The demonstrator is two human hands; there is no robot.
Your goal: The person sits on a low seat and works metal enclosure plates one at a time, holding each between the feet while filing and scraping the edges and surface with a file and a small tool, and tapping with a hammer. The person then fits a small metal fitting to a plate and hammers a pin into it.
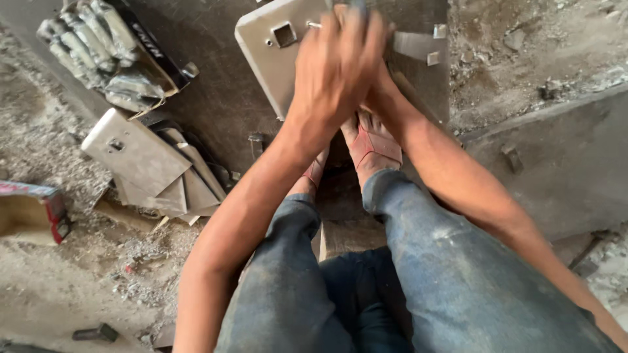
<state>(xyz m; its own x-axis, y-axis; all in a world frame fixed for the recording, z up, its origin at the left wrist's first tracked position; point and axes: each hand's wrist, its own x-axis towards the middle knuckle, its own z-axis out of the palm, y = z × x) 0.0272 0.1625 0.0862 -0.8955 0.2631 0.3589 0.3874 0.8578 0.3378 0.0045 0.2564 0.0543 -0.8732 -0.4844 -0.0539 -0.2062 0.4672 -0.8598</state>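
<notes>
Two hands are being pressed over a metal plate (275, 59): left hand (337, 62) clenched, blurred; right hand's grip cannot be told; finished plates (140, 160) are stacked nearby.

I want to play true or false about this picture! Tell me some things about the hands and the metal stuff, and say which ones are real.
1. The left hand is over a metal plate with a square hole. True.
2. The person wears green boots. False: red sandals are on the feet.
3. A stack of flat metal plates lies on the ground to the left. True.
4. The person wears blue jeans. True.
5. The right hand is held far out to the side. False: it sits mostly hidden under the left hand.
6. The ground is covered in grass. False: it is dusty and grey.
</notes>
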